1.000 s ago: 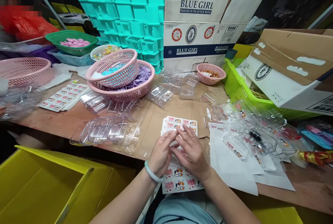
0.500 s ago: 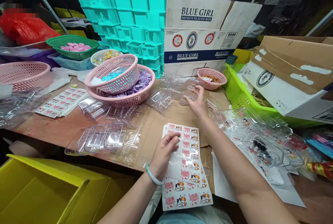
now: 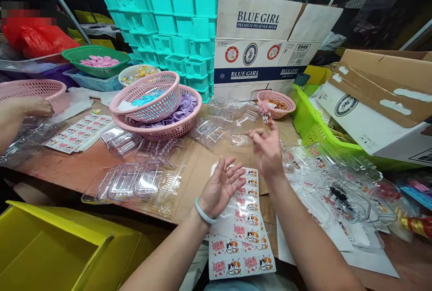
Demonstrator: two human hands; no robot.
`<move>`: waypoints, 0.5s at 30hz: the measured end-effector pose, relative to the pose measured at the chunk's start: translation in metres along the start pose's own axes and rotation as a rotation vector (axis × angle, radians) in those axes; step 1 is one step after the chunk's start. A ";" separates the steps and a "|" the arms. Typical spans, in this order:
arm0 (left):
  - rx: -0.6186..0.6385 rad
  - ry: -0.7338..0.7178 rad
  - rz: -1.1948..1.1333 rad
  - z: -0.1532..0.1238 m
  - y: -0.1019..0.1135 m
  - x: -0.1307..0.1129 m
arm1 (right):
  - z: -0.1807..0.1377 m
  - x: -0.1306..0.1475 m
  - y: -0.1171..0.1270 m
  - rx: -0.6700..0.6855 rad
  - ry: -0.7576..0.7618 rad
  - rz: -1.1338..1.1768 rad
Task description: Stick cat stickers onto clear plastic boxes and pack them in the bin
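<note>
My left hand is open, palm turned up and fingers spread, over the sheets of cat-and-dog stickers in front of me. My right hand is raised above the cardboard; at its index fingertip is a single pink-and-white sticker with a small animal picture. Just beyond that hand lie clear plastic cases, close to a small pink basket of brown pieces. To the right is a heap of clear cases bearing stickers.
Clear plastic cases lie in rows at left, near stacked pink baskets. Another sticker stack is farther left, with another person's hand beyond it. A lime-green crate and a printed carton stand behind.
My left hand has lifted from the sticker sheet and turned palm up. My right hand has drawn nearer, the sticker now showing on its fingertip. Another person's hand has appeared at left.
</note>
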State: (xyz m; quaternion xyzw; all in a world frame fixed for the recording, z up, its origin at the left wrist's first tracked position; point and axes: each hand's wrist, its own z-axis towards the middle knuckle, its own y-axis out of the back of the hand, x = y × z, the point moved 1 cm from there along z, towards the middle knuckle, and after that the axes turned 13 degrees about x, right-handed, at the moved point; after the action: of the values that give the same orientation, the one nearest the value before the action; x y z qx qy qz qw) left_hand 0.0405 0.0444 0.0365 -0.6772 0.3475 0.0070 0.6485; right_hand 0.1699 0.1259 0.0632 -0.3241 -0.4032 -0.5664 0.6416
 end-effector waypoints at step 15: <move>0.188 0.146 0.022 -0.025 0.017 -0.003 | -0.114 0.023 -0.009 0.110 0.177 -0.397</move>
State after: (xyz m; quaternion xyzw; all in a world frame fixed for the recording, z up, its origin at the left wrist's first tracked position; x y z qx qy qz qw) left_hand 0.0190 0.0247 0.0272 -0.6084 0.4002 -0.0676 0.6820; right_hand 0.1788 0.0142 0.0298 -0.1519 -0.4317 -0.6849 0.5670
